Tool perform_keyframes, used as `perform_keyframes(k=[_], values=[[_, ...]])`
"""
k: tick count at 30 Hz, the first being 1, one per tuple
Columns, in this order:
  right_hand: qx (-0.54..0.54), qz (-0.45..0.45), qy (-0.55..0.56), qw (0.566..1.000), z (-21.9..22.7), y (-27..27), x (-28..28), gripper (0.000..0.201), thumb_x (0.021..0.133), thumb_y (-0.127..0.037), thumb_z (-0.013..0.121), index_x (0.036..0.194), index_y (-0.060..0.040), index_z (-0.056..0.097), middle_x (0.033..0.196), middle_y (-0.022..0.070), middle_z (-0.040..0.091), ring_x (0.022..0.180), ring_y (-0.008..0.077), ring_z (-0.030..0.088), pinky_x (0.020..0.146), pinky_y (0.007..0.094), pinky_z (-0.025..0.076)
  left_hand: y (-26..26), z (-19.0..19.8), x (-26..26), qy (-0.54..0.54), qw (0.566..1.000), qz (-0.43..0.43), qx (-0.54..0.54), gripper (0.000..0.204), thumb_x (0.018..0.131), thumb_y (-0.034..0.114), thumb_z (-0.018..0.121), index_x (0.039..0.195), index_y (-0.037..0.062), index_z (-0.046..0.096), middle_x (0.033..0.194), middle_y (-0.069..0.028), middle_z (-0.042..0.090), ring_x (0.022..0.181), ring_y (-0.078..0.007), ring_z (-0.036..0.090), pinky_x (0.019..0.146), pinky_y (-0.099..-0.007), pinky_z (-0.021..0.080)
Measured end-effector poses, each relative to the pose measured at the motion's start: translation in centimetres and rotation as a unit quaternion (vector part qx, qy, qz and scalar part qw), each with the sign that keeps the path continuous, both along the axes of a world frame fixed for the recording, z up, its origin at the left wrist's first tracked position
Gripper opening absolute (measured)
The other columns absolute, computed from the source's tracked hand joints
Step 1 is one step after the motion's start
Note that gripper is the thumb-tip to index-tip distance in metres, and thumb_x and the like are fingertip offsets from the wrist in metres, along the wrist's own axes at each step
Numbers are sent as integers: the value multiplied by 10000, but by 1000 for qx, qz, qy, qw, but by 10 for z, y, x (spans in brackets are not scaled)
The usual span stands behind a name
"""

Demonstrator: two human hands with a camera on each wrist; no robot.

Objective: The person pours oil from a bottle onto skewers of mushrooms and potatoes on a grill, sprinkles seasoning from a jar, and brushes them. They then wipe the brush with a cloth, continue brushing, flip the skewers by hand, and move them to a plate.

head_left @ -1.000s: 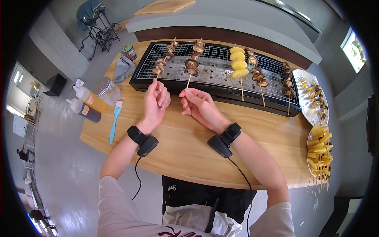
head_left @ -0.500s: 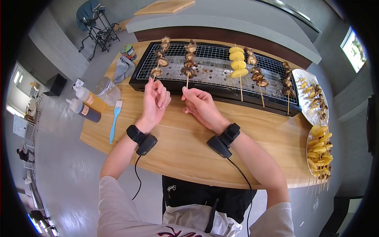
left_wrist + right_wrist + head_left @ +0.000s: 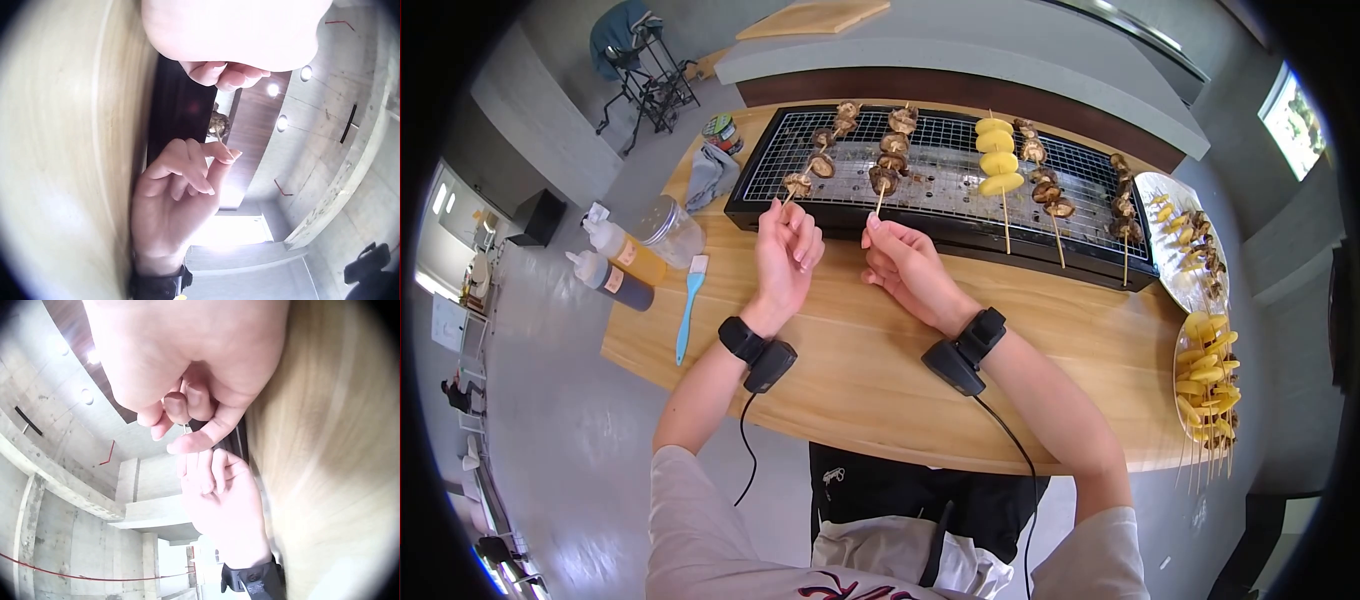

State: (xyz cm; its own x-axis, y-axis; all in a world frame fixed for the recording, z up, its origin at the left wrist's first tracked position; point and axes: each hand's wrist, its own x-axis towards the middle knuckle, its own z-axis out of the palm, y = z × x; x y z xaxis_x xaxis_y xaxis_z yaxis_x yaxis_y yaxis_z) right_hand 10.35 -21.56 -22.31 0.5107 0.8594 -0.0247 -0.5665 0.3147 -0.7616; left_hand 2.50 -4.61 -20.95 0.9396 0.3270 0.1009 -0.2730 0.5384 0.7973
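Note:
Over the left part of the black grill (image 3: 945,238) lie two mushroom skewers, their stick ends toward me. My left hand (image 3: 786,262) pinches the stick of the left mushroom skewer (image 3: 822,165) between thumb and fingertips. The right hand (image 3: 912,272) pinches the other mushroom skewer (image 3: 884,180) by its stick end, just in front of the grill's edge. In the left wrist view, the right hand (image 3: 178,194) shows thumb and forefinger meeting on the thin stick (image 3: 223,144). The right wrist view shows the left hand (image 3: 222,497) with fingers bent; its stick is hidden there.
A potato-slice skewer (image 3: 997,165) and two more mushroom skewers rest farther right on the grill. Plates of skewers (image 3: 1190,290) stand at the table's right edge. At left are sauce bottles (image 3: 635,255), a jar (image 3: 672,232), a blue brush (image 3: 688,315) and a grey cloth (image 3: 712,175).
Both held skewers swing their far ends left, then back right, and their mushroom pieces show different sides. The hands stay almost in place, each keeping its pinch.

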Motion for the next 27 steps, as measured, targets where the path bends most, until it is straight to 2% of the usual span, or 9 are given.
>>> perform_keyframes(k=[7, 13, 16, 18, 20, 22, 23, 24, 27], values=[[18, 10, 16, 1000, 1, 0, 1, 345, 994, -391, 541, 840, -84, 562, 558, -92, 313, 510, 34, 288, 614, 237, 411, 3, -1, 3, 19, 999, 27, 2, 365, 1034, 381, 353, 753, 148, 352, 526, 30, 289, 441, -89, 251, 441, -239, 229], [-63, 9, 9, 998, 17, -13, -2, 281, 984, -321, 575, 885, -58, 561, 576, -78, 379, 548, 45, 357, 633, 244, 408, 6, 2, 4, -22, 999, -19, -12, 496, 1011, 543, 346, 722, 142, 381, 525, 29, 284, 434, -94, 283, 425, -233, 234], [-94, 33, -8, 995, 32, -29, -14, 273, 970, -277, 598, 1025, -10, 598, 635, -66, 444, 604, 33, 422, 652, 235, 439, -2, 5, 2, 46, 997, -57, 4, 537, 991, 596, 347, 718, 137, 403, 518, 29, 325, 423, -88, 327, 398, -226, 236], [-87, 59, -16, 994, 42, -47, -22, 346, 963, -258, 607, 1170, 19, 586, 714, -56, 494, 681, 27, 480, 677, 224, 459, -2, 0, 0, 106, 979, -117, 133, 549, 985, 608, 353, 727, 127, 420, 527, 17, 391, 411, -82, 381, 367, -223, 235], [-96, 67, -28, 993, 45, -71, -22, 358, 947, -238, 619, 1195, 18, 581, 799, -54, 529, 736, 29, 522, 734, 234, 497, -9, 6, -3, 110, 975, -139, 136, 563, 984, 606, 358, 774, 99, 485, 538, -2, 454, 405, -92, 424, 349, -224, 253], [-124, 29, -25, 991, 51, -97, -24, 356, 958, -207, 595, 1214, 38, 562, 818, -45, 540, 765, 34, 534, 776, 250, 512, -22, 16, -6, 172, 958, -165, 162, 588, 983, 607, 358, 861, 66, 554, 553, -13, 484, 426, -104, 462, 350, -221, 278], [-125, 16, -19, 992, 51, -110, -21, 373, 973, -210, 576, 1232, 55, 543, 794, -41, 544, 729, 48, 541, 777, 269, 530, -21, 14, -4, 161, 957, -194, 142, 610, 987, 602, 344, 997, 39, 579, 636, -19, 546, 469, -105, 498, 358, -212, 296], [-126, 13, -22, 992, 53, -122, -17, 373, 973, -210, 576, 1232, 55, 543, 794, -41, 544, 729, 48, 541, 777, 269, 530, -23, 11, -3, 158, 957, -196, 142, 610, 987, 602, 344, 997, 39, 579, 636, -19, 546, 469, -105, 498, 358, -212, 296], [-114, -115, -38, 986, 49, -150, -3, 428, 991, -314, 555, 1201, 60, 550, 722, -28, 541, 620, 68, 535, 690, 289, 545, -32, 17, -4, 140, 961, -185, 149, 599, 999, 593, 299, 1047, 55, 556, 741, -14, 577, 493, -84, 506, 349, -204, 297]])
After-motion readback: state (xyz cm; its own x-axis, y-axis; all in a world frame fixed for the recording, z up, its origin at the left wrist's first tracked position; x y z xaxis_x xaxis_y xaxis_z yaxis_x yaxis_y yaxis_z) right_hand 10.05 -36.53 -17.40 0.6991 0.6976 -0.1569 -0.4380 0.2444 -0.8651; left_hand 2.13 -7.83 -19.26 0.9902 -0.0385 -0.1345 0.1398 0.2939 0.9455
